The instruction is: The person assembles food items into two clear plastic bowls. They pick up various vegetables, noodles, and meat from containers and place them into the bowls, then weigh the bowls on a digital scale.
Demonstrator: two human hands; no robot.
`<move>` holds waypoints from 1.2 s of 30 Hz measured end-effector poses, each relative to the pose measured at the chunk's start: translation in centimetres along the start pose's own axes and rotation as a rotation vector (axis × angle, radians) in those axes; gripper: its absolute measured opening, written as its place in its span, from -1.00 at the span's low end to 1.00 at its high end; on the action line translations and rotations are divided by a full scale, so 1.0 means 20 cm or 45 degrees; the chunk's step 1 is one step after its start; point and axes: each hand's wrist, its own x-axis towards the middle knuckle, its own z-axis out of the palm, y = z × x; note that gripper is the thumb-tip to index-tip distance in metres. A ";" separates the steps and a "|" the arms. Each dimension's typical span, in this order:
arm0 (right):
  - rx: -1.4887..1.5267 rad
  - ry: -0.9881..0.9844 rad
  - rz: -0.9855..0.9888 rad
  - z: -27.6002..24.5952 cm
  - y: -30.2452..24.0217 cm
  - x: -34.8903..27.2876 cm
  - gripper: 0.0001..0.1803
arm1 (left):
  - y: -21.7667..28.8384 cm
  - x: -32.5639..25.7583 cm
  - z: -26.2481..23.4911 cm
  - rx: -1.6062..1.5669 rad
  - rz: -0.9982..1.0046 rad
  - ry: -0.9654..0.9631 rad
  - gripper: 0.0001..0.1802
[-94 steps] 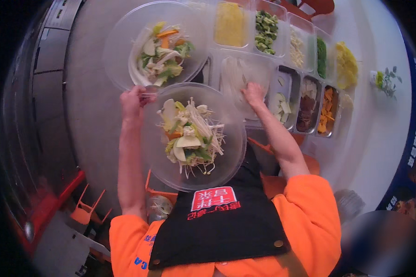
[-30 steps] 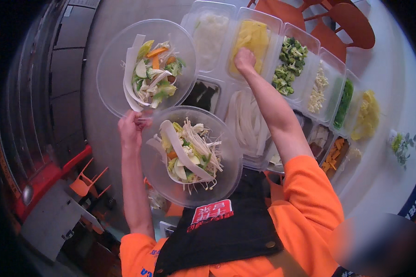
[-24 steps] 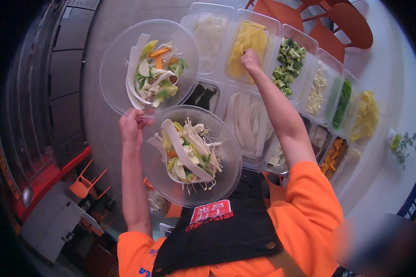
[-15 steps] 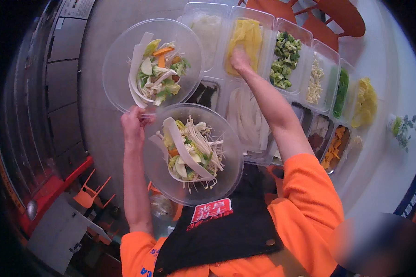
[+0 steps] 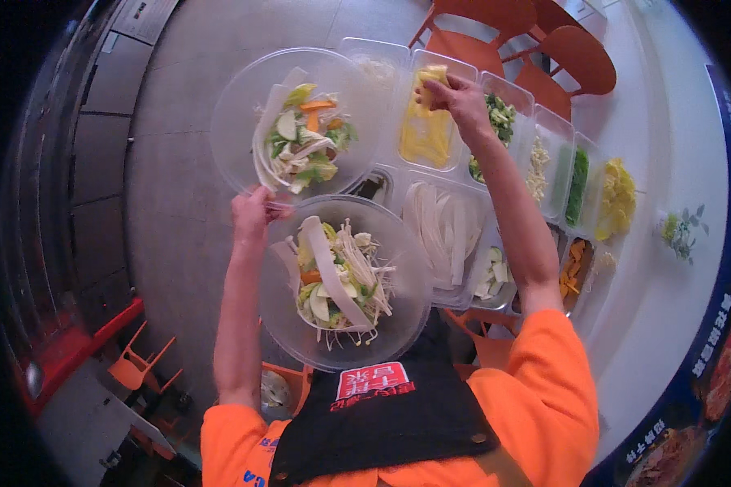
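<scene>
My left hand (image 5: pixel 254 208) is closed on the touching rims of two translucent plastic bowls. The far bowl (image 5: pixel 234 114) holds wide white strips, leafy greens, orange pieces and pale slices. In the near bowl (image 5: pixel 402 325) lie enoki mushrooms (image 5: pixel 361 260), a wide white strip and mixed vegetables. Over the far end of a clear tub (image 5: pixel 404 154), my right hand (image 5: pixel 461 101) is closed on a yellow sheet of food (image 5: pixel 433 77), thin and soft-looking; its exact kind is unclear. More yellow sheets (image 5: pixel 425 134) lie in that tub, below the hand.
Tubs to the right hold broccoli (image 5: pixel 502 122), pale pieces (image 5: pixel 538 166), green strips (image 5: pixel 577 187) and yellow slices (image 5: pixel 617 199). Nearer are wide white strips (image 5: pixel 439 231) and orange pieces (image 5: pixel 574 268). Orange chairs (image 5: pixel 573 61) stand beyond; a small plant (image 5: pixel 682 231) is at right.
My right hand has risen from among the yellow sheets toward the tub's far end and now pinches a sheet. My left hand keeps its hold on both bowls; the view has shifted slightly.
</scene>
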 end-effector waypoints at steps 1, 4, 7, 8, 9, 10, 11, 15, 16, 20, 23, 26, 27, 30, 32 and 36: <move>0.032 -0.073 -0.073 0.11 -0.14 -0.03 -0.71 | 0.02 0.01 0.04 -0.002 0.004 -0.001 -0.84; 0.059 -0.331 -0.135 0.44 -0.36 -0.10 -0.66 | 0.03 -0.02 0.03 0.008 0.019 0.006 -0.86; 0.108 -0.402 -0.192 0.39 -0.26 0.10 -0.62 | 0.04 -0.03 0.02 0.004 0.028 0.017 -0.87; -0.099 -0.181 -0.275 0.28 -0.20 0.17 -0.65 | 0.03 -0.02 0.02 -0.004 0.014 0.011 -0.87; -0.292 -0.052 -0.289 0.11 -0.06 0.27 -0.66 | 0.02 0.00 0.01 -0.015 0.010 0.019 -0.87; -0.730 0.074 -0.156 0.04 0.00 0.27 -0.68 | -0.01 0.00 -0.02 -0.021 0.002 0.050 -0.88; -1.142 0.034 -0.087 -0.12 0.26 0.33 -0.68 | -0.02 0.02 -0.01 -0.030 -0.004 0.045 -0.88; -1.840 -0.286 0.142 -0.33 1.10 0.14 -0.65 | -0.05 0.04 -0.01 -0.036 -0.061 0.073 -0.88; -1.943 -0.170 0.013 -0.25 1.16 0.05 -0.70 | -0.08 0.05 -0.06 -0.026 -0.067 0.093 -0.87; -1.893 -0.155 0.045 -0.18 1.14 0.00 -0.81 | -0.07 0.03 -0.06 -0.015 -0.098 0.162 -0.85; -1.753 -0.222 0.232 -0.28 1.23 0.06 -0.81 | -0.08 0.04 -0.06 0.003 -0.117 0.145 -0.85; -1.477 -0.160 0.226 -0.34 1.19 0.11 -0.84 | -0.06 0.03 -0.05 -0.001 -0.146 0.151 -0.85; -1.344 -0.198 0.268 -0.36 1.15 0.12 -0.84 | -0.06 0.03 -0.06 -0.008 -0.138 0.143 -0.85; -0.936 -0.163 0.406 -0.40 1.01 0.10 -0.78 | -0.07 0.03 -0.06 -0.023 -0.115 0.127 -0.85; -0.682 -0.077 0.432 -0.40 0.91 0.07 -0.75 | -0.09 0.06 -0.06 -0.019 -0.099 0.128 -0.85; -0.349 -0.017 0.243 -0.33 0.56 -0.05 -0.76 | -0.08 0.03 -0.05 -0.047 -0.120 0.120 -0.84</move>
